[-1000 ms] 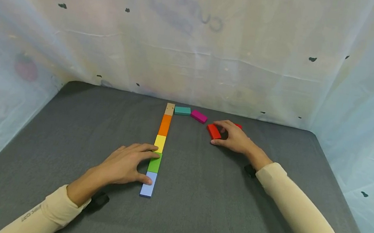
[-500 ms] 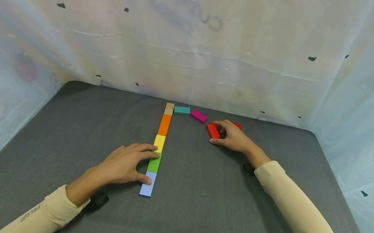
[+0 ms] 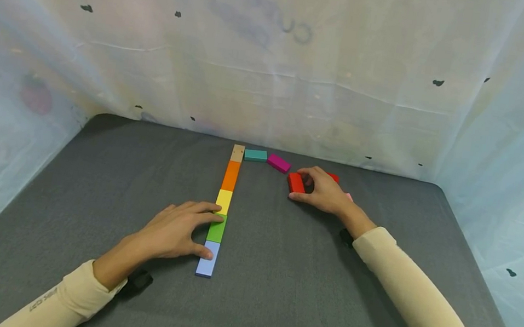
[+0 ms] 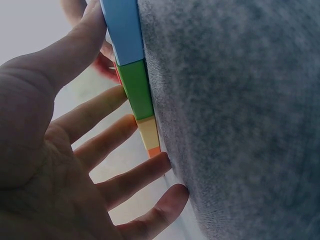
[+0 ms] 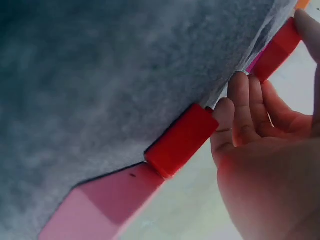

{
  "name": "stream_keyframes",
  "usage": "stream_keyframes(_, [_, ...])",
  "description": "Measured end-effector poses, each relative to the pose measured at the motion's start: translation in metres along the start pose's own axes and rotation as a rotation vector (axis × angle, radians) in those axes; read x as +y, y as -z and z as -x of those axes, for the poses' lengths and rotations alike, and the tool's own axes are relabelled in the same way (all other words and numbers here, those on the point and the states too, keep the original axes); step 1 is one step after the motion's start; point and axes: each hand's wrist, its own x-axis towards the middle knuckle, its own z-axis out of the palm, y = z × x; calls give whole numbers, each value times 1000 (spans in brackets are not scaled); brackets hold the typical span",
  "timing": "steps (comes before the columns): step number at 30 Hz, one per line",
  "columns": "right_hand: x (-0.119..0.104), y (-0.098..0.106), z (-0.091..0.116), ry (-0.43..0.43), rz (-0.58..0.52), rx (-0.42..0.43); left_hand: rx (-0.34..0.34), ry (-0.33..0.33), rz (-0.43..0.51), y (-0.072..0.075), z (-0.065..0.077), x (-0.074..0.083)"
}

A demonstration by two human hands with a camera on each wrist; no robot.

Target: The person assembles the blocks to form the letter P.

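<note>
Well, my left arm comes in from the lower left of the frame, and my left hand (image 3: 173, 232) lies palm down with the fingers spread apart and gripping nothing: the thumb is over the light blue block (image 3: 206, 266), two fingertips reach the green block (image 3: 216, 232) and the yellow block (image 3: 225, 198). My right arm reaches in from the lower right, and my right hand (image 3: 325, 192) pinches the red block (image 3: 296, 183) right of the frame's upper middle, thumb at its near end, a finger at its far end. That block sits just beside the magenta block (image 3: 279, 163); whether they touch, I cannot tell. In the right wrist view, another red block (image 5: 182, 140) lies beside my fingers, meeting a pink block (image 5: 100, 207) toward the lower left.
</note>
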Motion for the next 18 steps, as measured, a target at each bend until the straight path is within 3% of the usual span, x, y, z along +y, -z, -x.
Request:
stream_keyframes(8, [-9,0,-3,-38,0,7,-1,7,-7,0,0,0])
stream_keyframes(18, [-18,1,-3,-24,-31,6,-1,6,-5,0,0,0])
